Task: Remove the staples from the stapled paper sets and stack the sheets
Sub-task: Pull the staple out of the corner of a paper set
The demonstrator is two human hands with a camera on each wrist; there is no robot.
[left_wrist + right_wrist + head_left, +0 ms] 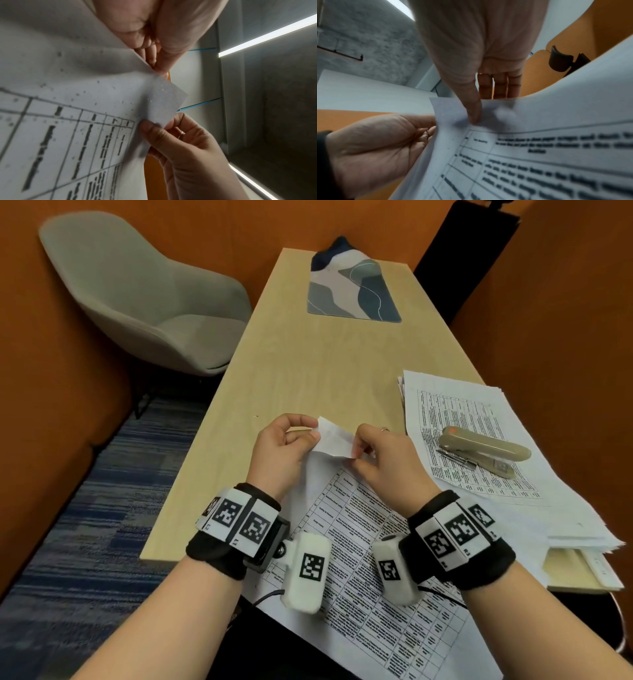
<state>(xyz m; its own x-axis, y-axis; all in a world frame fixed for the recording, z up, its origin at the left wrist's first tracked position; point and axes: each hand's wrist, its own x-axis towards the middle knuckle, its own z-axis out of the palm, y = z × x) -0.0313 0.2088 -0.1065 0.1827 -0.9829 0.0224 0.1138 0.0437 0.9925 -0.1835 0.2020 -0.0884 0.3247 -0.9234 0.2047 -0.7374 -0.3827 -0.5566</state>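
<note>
A printed paper set (363, 546) with table text lies across the near table edge, its top corner (334, 440) lifted and bent back. My left hand (291, 446) pinches that corner from the left; my right hand (380, 453) pinches it from the right. In the left wrist view the paper corner (164, 100) stands between my left fingers (159, 54) and the right hand (180, 136). In the right wrist view my right thumb (474, 112) presses on the paper set (539, 155); the left hand (382, 146) holds its edge. No staple is visible.
A stack of printed sheets (479, 446) lies on the right of the wooden table (308, 364), with a beige stapler (483, 451) on top. A patterned mat (352, 290) lies at the far end. A grey chair (137, 292) stands left of the table.
</note>
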